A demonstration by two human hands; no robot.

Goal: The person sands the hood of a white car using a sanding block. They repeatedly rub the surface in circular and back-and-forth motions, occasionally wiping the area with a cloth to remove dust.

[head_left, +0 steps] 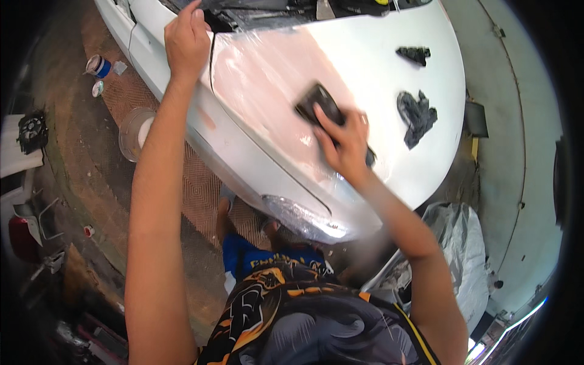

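Note:
My right hand is wrapped over a long black sanding block, blurred by motion. The block lies against a pinkish-beige patch with a wet-looking, streaky surface on the white car hood. At the far left my left hand rests on the car's white edge beside the hood seam. Its fingers look stretched out, and nothing shows in them. Two crumpled black pieces, a small one and a larger one, lie on the hood right of the patch.
Black plastic sheeting covers the far area. The headlight is wrapped in clear film. On the floor at left stand a clear bucket and a blue-banded can. A silvery plastic sheet lies at right, near the wall.

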